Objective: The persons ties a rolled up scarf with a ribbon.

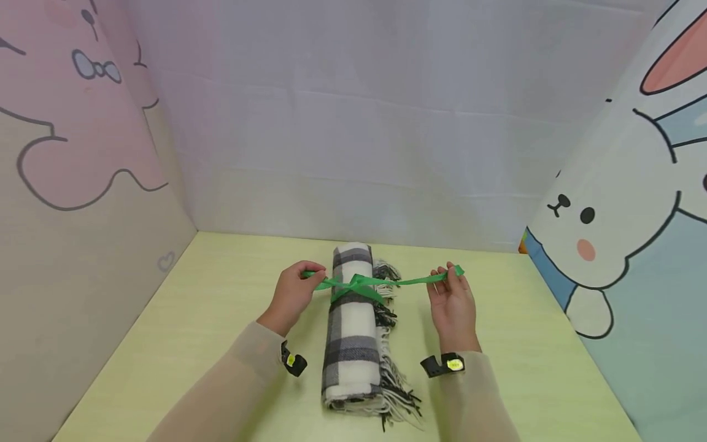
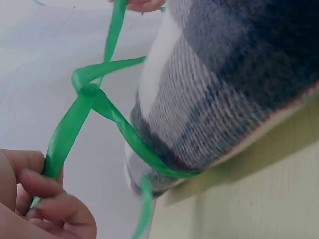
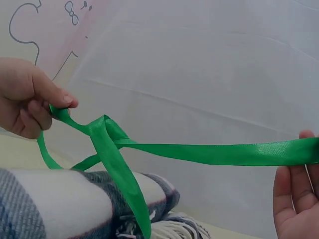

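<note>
A rolled plaid scarf in white, grey and black lies lengthwise on the table, its fringe spilling out on the right side. A green ribbon passes around its far part. The ribbon's two strands cross in a loose knot raised above the scarf. My left hand, left of the roll, pinches one strand between thumb and fingers. Over to the right, my right hand holds the other strand near its end, stretched nearly straight. In the left wrist view, a ribbon tail hangs down, blurred.
The pale yellow table runs back to a white cloth wall. Side walls with cartoon drawings, including a white rabbit, stand left and right. A black band is worn on each wrist.
</note>
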A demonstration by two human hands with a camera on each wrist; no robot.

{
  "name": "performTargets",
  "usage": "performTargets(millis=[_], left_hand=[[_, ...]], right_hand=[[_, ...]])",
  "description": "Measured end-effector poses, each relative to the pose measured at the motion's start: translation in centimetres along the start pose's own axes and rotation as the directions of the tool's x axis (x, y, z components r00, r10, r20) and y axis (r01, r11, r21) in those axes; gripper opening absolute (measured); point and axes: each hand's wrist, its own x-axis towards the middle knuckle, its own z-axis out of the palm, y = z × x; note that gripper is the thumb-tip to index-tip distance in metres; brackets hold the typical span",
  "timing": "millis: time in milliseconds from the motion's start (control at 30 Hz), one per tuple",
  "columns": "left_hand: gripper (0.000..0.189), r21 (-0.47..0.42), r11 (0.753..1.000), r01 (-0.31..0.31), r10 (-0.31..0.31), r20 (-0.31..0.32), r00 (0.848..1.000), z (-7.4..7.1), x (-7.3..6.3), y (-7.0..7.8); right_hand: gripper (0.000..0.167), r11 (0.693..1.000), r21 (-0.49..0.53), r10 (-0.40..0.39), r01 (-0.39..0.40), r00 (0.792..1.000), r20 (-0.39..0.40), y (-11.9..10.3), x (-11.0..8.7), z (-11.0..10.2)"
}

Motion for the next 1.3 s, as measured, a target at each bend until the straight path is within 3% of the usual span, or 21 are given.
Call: performTargets(millis=[100, 200, 300, 500, 667, 767, 1033, 1300], left_hand=[[0.017, -0.115, 0.993, 0.033, -0.029, 0.031, 0.999, -1.0, 0.0, -0.8], [0.022, -0.260, 0.963, 0.071, -0.058, 0.056, 0.997, -2.1, -0.1, -1.6], [0.025, -0.339, 0.936, 0.100, -0.092, 0.039, 0.995, -3.0, -0.2, -2.5], [0.031, -0.294, 0.950, 0.100, -0.124, -0.063, 0.990, -4.3, -0.3, -3.9], [0.032, -0.219, 0.966, 0.133, -0.170, -0.157, 0.973, -5.3, -0.4, -5.0], [0.032, -0.220, 0.963, 0.152, -0.192, -0.175, 0.966, -5.9, -0.4, -5.4], [0.035, -0.289, 0.948, 0.132, -0.195, -0.203, 0.960, -7.3, -0.6, -5.8], [0.037, -0.303, 0.941, 0.148, -0.227, -0.246, 0.942, -8.4, -0.6, -5.9]], right_hand=[[0.020, 0.999, -0.050, -0.001, -0.001, 0.999, -0.039, -0.4, -0.1, -0.5], [0.019, 0.997, -0.069, 0.009, -0.013, 0.998, -0.061, -0.7, -0.1, -1.1], [0.020, 0.996, -0.080, 0.027, -0.034, 0.996, -0.087, -0.9, -0.2, -1.6], [0.027, 0.994, -0.079, 0.058, -0.070, 0.988, -0.144, -1.4, -0.5, -2.5], [0.030, 0.985, -0.155, 0.046, -0.075, 0.983, -0.179, -1.8, -0.6, -3.3], [0.028, 0.973, -0.219, 0.030, -0.072, 0.981, -0.190, -2.1, -0.5, -3.7], [0.029, 0.953, -0.298, -0.013, -0.061, 0.971, -0.239, -2.3, -0.2, -4.6], [0.036, 0.930, -0.359, -0.054, -0.073, 0.942, -0.331, -2.4, 0.3, -5.4]])
